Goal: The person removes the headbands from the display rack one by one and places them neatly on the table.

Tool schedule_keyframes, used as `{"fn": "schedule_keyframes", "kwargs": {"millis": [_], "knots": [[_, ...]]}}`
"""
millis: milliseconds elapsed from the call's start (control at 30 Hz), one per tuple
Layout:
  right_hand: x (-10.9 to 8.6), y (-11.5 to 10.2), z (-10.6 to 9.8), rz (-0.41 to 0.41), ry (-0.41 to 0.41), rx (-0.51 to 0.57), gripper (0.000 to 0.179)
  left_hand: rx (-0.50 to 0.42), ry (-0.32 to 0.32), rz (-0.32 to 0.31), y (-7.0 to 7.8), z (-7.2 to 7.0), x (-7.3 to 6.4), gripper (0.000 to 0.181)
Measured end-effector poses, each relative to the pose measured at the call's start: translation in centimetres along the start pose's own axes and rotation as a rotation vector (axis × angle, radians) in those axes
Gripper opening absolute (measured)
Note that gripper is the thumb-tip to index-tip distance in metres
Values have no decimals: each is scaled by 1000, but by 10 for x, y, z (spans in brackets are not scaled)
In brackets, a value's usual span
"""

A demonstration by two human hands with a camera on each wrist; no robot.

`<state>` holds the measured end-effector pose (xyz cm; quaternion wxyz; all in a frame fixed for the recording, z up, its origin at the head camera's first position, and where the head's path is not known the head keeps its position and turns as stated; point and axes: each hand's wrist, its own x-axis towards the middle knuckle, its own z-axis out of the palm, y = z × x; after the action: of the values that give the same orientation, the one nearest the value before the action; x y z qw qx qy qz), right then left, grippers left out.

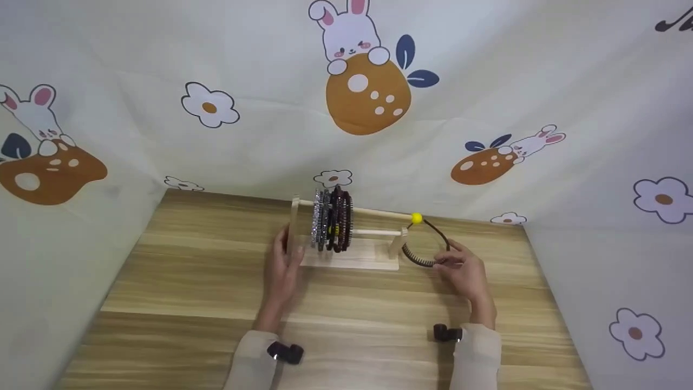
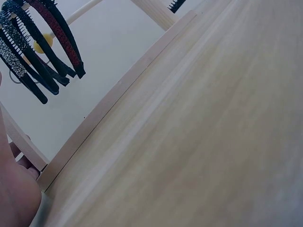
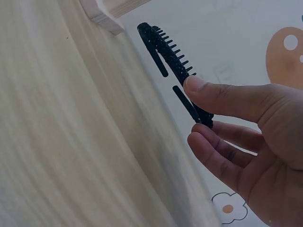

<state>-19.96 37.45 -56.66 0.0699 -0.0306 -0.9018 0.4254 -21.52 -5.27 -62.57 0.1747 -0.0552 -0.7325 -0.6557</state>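
A dark toothed headband (image 1: 425,263) is pinched between the thumb and fingers of my right hand (image 1: 463,268). In the head view its loop overlaps the right end of a wooden rack (image 1: 349,264), close to the yellow ball (image 1: 416,218) tipping the upper rod. The right wrist view shows the headband's (image 3: 165,49) black glittery band and row of teeth. My left hand (image 1: 284,265) grips the rack's left upright (image 1: 294,225), thumb on the near side and fingers partly hidden behind. Several headbands (image 1: 340,219), silver, black and dark red, hang together toward the rack's left end.
Under the rack lies a wood-grain tabletop (image 1: 346,325). A pale cloth (image 1: 260,146) printed with rabbits and flowers stands behind it and along both sides. Black wrist cameras sit on both sleeves. A lower rod (image 1: 379,232) runs across the rack below the upper one.
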Motion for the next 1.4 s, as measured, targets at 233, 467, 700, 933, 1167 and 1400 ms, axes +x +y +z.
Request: {"fn": "schedule_keyframes", "kwargs": {"millis": [233, 467, 700, 933, 1167, 1400], "knots": [[1, 8, 6, 37, -52, -18, 16, 10, -4, -20, 1, 0, -1, 63], [1, 15, 9, 76, -75, -20, 15, 16, -11, -26, 4, 0, -1, 61], [1, 17, 10, 98, -72, -28, 16, -3, -16, -10, 3, -1, 0, 60], [1, 15, 9, 108, -84, -26, 19, 4, -15, -16, 3, 0, -1, 58], [2, 13, 7, 114, -107, -30, 31, 3, -15, -12, 3, 0, -2, 57], [0, 1, 1, 116, -81, -76, 54, 5, -15, -4, 2, 0, 0, 56]]}}
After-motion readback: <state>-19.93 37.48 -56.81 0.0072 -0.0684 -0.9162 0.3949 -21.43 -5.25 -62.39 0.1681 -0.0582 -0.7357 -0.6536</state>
